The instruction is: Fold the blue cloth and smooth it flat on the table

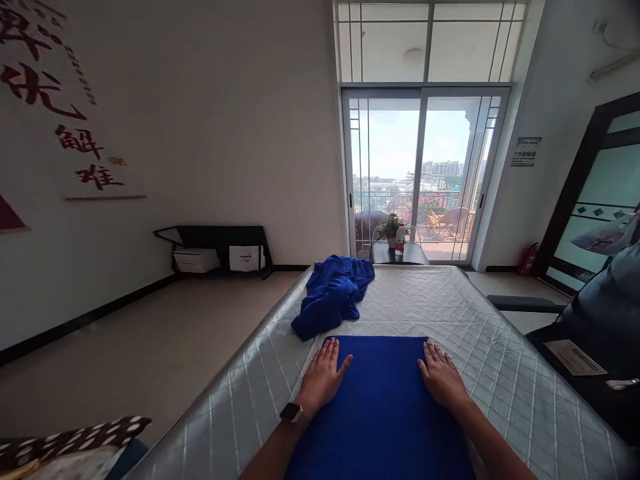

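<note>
Blue fabric makes up the one flat cloth (385, 407), which lies smooth on the quilted silver-grey table (425, 293) and runs out of view at the near end; whether it is folded in layers, I cannot tell. It should handle as light, soft and limp, with little risk of breaking but an easy tendency to wrinkle, so its two far corners look the best places to take hold. One watch (291, 413) sits on the left wrist. Both hands lie palm down with fingers extended, gripping nothing: the left hand (323, 378) by the far left corner, the right hand (442, 375) by the far right. Just beyond, to the left, one crumpled blue cloth (335, 293) is heaped. Past the table's far end stand one bottle (400, 240) and one potted plant (393, 230), before two sliding glass panels (421, 153).
</note>
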Demonstrator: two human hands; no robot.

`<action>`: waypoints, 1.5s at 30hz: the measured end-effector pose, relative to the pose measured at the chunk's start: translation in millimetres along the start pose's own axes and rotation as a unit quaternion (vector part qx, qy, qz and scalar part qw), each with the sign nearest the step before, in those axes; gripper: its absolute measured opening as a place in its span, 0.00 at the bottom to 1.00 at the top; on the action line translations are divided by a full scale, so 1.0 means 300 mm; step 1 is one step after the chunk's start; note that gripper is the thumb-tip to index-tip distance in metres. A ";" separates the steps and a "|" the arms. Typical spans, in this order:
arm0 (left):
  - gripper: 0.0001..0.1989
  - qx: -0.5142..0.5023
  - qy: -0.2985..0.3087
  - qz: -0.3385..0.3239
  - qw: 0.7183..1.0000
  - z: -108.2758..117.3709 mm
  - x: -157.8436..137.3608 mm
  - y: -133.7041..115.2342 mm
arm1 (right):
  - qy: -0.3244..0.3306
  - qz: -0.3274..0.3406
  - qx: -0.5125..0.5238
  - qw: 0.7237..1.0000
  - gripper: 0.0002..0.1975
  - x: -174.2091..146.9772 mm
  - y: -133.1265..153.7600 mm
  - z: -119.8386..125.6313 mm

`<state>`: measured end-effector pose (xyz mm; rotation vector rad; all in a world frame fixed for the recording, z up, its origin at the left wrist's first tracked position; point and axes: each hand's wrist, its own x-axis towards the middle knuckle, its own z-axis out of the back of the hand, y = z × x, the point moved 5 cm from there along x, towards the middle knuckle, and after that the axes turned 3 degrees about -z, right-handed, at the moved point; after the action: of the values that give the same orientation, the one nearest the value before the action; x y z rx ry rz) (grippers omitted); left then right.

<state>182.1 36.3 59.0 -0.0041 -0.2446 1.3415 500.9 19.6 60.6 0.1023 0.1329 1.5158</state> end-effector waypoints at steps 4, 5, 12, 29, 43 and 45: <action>0.43 -0.004 -0.017 0.000 1.000 0.005 0.004 -0.007 | -0.011 0.007 -0.012 1.000 0.33 0.006 0.003 0.010; 0.43 -0.005 -0.020 0.000 1.000 0.006 0.005 -0.006 | -0.017 0.008 -0.015 1.000 0.33 0.008 0.005 0.015; 0.44 -0.007 -0.024 0.001 1.000 0.007 0.004 -0.002 | -0.044 0.006 -0.002 0.999 0.33 0.041 0.012 0.028; 0.41 0.009 -0.048 -0.016 0.999 -0.018 0.005 0.006 | -0.042 -0.005 0.027 0.999 0.34 0.053 -0.007 -0.012; 0.42 -0.026 0.013 -0.032 0.999 0.014 0.098 -0.271 | -0.050 -0.010 0.018 0.999 0.33 0.044 -0.002 0.004; 0.41 -0.056 0.026 -0.096 0.993 -0.007 0.116 -0.435 | -0.051 -0.006 0.016 0.999 0.33 0.042 -0.003 0.004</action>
<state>315.2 40.0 81.8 -0.1074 -0.2703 1.1333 502.6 32.3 61.3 0.2025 0.0762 1.4945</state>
